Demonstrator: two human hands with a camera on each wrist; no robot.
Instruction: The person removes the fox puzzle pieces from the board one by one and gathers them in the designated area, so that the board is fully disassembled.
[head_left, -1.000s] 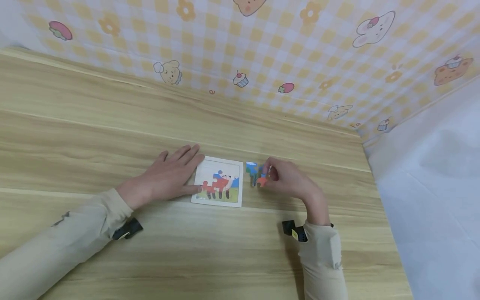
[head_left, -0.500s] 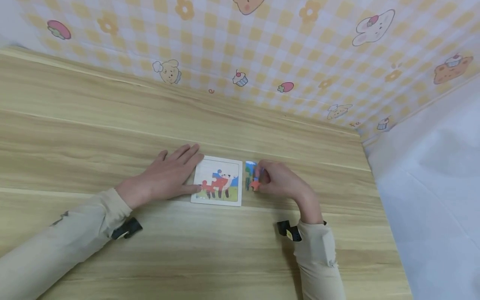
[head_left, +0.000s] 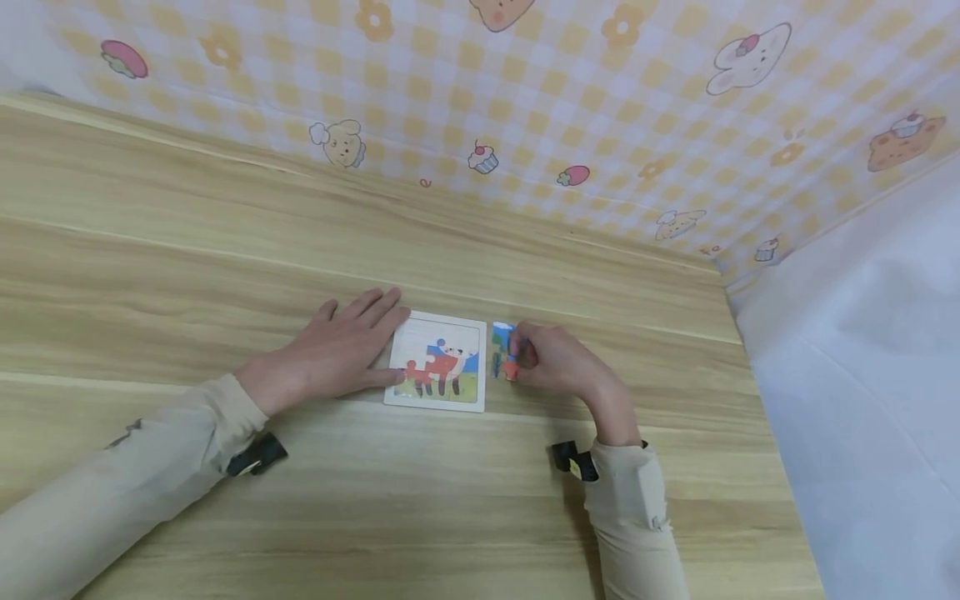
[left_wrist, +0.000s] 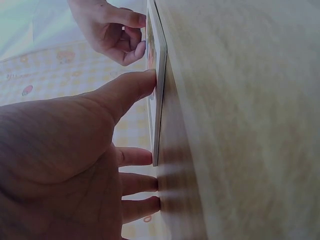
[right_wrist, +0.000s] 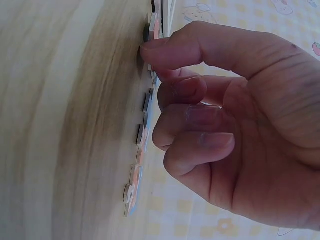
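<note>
A square jigsaw puzzle board point(head_left: 435, 407) with a pale rim lies flat in the head view, partly filled with a picture of a red and white animal. My left hand point(head_left: 330, 350) rests at its left side, fingers spread, thumb and a fingertip touching the rim. Just right of the board, my right hand point(head_left: 558, 362) pinches a red puzzle piece point(head_left: 510, 370) between thumb and index finger, low at the table. Its other fingers are curled, as the right wrist view shows. A blue and green puzzle piece point(head_left: 501, 332) lies beside it, partly covered by the hand.
Several loose puzzle pieces point(right_wrist: 133, 187) lie in a row on the wooden table point(head_left: 420, 500), mostly hidden under the right hand in the head view. A yellow checked cloth point(head_left: 420, 100) stands behind the table. White fabric point(head_left: 862, 375) lies beyond its right edge.
My right hand has moved a little left with the red piece, toward the blue and green pieces beside the board, and then stays nearly still. The left hand and board have not moved.
</note>
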